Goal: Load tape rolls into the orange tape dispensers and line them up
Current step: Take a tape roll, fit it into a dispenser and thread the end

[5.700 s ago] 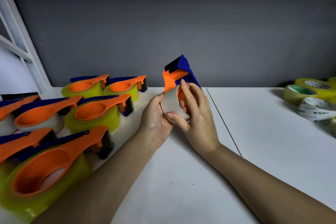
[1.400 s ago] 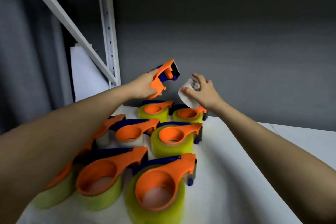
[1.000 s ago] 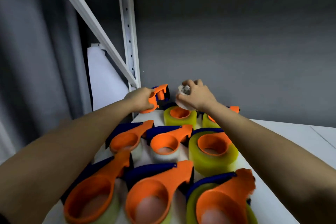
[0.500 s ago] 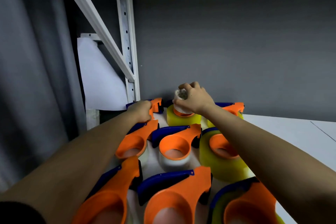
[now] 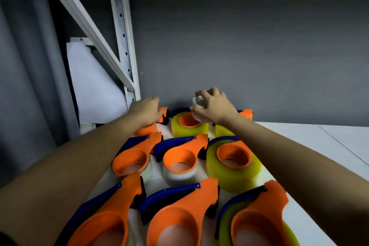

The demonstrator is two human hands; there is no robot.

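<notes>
at the far left of the rows, the left hand (image 5: 145, 111) grips an unloaded orange dispenser (image 5: 148, 126) on the table while the right hand (image 5: 213, 106) pinches a clear tape roll (image 5: 197, 104) above the far-middle dispenser (image 5: 188, 125), so likely next: seat that roll.

Dim, soft blur, wide-angle edge distortion

left hand (image 5: 146, 113) covers far-left dispenser (image 5: 148, 129) | near-row dispensers (image 5: 179, 219) cut by bottom edge | small roll (image 5: 198, 104) blurred
</notes>
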